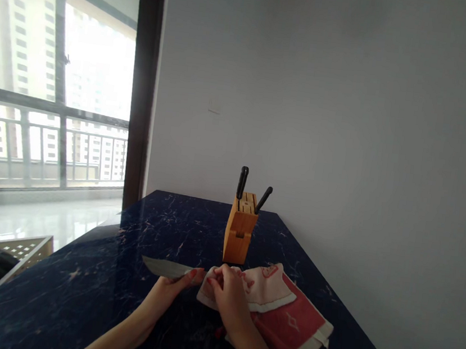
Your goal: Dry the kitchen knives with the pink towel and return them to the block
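My left hand (169,294) is closed around a knife (164,268) whose grey blade points left over the dark blue marble table (119,274). My right hand (229,296) pinches the near edge of a red and cream cloth (284,311) right beside the knife's handle end. The handle itself is hidden by my fingers and the cloth. A wooden knife block (240,229) stands just behind my hands with two or three black-handled knives (242,182) in it.
A grey wall runs along the table's far and right sides. A large window and a dark frame (142,84) are to the left. A slatted light-coloured object (24,248) sits below the table's left edge.
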The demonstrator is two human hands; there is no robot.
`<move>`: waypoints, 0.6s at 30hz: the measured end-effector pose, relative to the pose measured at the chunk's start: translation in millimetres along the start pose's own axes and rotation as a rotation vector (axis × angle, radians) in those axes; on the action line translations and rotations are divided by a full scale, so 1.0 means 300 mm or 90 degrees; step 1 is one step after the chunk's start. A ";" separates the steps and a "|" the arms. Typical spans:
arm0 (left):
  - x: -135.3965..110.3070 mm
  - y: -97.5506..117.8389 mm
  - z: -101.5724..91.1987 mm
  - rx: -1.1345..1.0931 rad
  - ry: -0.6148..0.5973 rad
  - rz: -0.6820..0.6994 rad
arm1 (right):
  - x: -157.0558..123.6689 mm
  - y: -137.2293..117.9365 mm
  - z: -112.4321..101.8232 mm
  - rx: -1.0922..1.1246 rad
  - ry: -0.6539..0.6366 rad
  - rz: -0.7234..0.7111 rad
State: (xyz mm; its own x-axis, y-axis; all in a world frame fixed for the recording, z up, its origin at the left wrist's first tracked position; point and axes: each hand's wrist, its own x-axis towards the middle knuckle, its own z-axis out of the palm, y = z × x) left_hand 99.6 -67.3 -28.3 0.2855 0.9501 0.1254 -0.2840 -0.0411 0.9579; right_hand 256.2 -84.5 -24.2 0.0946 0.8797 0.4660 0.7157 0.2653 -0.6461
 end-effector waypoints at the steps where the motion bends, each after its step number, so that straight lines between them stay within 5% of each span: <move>1: -0.001 0.001 0.001 0.003 0.002 0.000 | 0.001 -0.002 -0.003 0.010 0.002 0.002; 12: -0.027 0.040 0.020 -0.027 0.095 -0.054 | 0.006 -0.002 -0.016 0.000 -0.038 -0.012; 18: -0.023 0.033 0.007 -0.013 0.072 -0.036 | -0.005 -0.010 -0.006 -0.057 -0.053 -0.070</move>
State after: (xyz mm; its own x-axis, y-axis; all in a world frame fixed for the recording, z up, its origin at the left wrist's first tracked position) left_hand 96.8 -75.0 -19.3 0.1967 0.9797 0.0395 -0.2895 0.0195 0.9570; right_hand 255.2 -87.3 -21.8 -0.0431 0.8780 0.4767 0.7773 0.3293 -0.5361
